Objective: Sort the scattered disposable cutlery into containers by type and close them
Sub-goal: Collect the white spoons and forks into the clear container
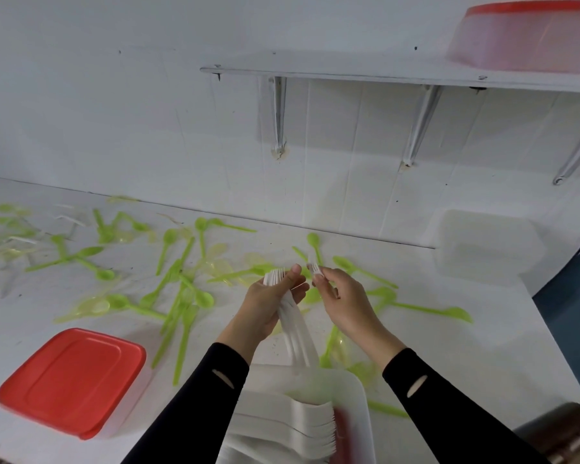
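Observation:
My left hand point(268, 306) grips a bundle of white plastic forks point(297, 339), tines up, handles pointing down toward me. My right hand point(342, 296) pinches a single white fork point(315, 267) just right of the bundle. Below my hands stands an open white container point(360, 396) with several white forks point(302, 426) stacked inside. Many green spoons point(178, 289) and pale yellow spoons point(87, 308) lie scattered over the white counter point(449, 329). A few white pieces point(71, 219) lie at the far left.
A container with a red lid point(71, 380) shut on it sits at the front left. A clear container point(489, 246) stands at the back right by the wall. A shelf point(349, 73) above holds a red-lidded tub point(529, 35). The counter's right edge drops off.

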`<state>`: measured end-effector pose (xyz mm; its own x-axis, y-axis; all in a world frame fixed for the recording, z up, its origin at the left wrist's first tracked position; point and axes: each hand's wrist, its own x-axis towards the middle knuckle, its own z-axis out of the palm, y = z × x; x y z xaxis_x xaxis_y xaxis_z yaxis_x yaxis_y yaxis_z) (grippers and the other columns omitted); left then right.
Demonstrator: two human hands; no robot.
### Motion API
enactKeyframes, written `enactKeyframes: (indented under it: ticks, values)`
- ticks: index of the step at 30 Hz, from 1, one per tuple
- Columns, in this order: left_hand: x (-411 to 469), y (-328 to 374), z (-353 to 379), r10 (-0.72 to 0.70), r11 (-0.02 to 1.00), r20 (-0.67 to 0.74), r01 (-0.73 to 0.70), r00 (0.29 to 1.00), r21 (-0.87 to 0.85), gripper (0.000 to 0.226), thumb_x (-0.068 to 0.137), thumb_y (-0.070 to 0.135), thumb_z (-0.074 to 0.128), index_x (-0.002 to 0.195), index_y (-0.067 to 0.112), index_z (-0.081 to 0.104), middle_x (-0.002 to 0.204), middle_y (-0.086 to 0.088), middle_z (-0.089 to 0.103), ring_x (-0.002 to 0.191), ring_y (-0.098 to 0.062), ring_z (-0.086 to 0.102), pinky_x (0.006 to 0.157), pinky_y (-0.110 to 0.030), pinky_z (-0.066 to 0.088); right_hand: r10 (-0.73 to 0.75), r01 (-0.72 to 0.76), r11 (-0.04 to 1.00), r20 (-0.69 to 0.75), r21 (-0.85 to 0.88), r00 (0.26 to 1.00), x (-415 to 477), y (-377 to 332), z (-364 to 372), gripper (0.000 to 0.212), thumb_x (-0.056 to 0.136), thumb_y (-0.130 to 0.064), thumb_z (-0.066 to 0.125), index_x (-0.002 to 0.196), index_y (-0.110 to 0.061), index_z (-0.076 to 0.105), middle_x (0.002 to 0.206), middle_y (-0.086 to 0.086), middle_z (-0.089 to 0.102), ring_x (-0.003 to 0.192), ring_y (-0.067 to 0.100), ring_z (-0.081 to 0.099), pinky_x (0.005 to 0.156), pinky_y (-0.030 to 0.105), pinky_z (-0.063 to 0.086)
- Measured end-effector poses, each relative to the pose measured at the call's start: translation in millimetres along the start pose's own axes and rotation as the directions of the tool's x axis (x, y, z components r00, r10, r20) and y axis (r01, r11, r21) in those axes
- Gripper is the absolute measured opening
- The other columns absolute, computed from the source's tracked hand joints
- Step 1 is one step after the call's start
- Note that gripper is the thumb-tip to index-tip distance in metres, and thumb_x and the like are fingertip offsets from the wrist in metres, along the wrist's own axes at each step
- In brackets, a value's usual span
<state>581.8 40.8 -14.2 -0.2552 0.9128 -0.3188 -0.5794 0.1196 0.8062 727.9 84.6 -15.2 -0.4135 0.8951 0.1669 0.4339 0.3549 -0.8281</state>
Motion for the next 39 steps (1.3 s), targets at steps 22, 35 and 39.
enactKeyframes:
  ticks: [22, 35, 39]
  values:
    - [-1.0, 4.5, 4.7, 0.093, 0.995, -0.081, -0.094, 0.992, -0.014, 0.038, 0.088, 0.029, 0.072, 0.111, 0.0, 0.062, 0.099, -0.011, 0.073, 0.096, -0.023, 0.072, 0.075, -0.033, 0.058, -0.007, -0.079, 0.974, 0.374, 0.212, 0.928, -10.2, -9.0, 12.9, 0.033, 0.1, -0.037, 0.051, 0.127, -0.055, 0.05, 0.096, 0.001, 0.071, 0.089, 0.017, 0.068, 0.084, 0.036, 0.057]
    - [-0.4, -0.1, 5.8, 0.083, 0.972, 0.018, -0.085, 0.996, 0.219, 0.045, 0.072, 0.043, 0.077, 0.095, 0.005, 0.066, 0.097, -0.01, 0.07, 0.084, -0.025, 0.068, 0.085, -0.047, 0.057, -0.052, 0.026, 0.995, 0.266, 0.1, 0.963, -8.1, -3.2, 8.7, 0.034, 0.086, -0.014, 0.072, 0.116, -0.027, 0.063, 0.089, -0.014, 0.07, 0.079, -0.002, 0.066, 0.079, 0.027, 0.053]
    - [-0.7, 3.1, 6.6, 0.111, 0.991, -0.062, -0.106, 0.992, 0.077, 0.048, 0.077, 0.042, 0.073, 0.101, 0.001, 0.065, 0.097, -0.007, 0.074, 0.089, -0.02, 0.072, 0.073, -0.032, 0.058, -0.036, -0.053, 0.972, 0.371, 0.227, 0.928, -6.2, -3.3, 8.4, 0.037, 0.094, -0.019, 0.063, 0.119, -0.047, 0.061, 0.09, 0.004, 0.07, 0.086, 0.021, 0.068, 0.084, 0.042, 0.058]
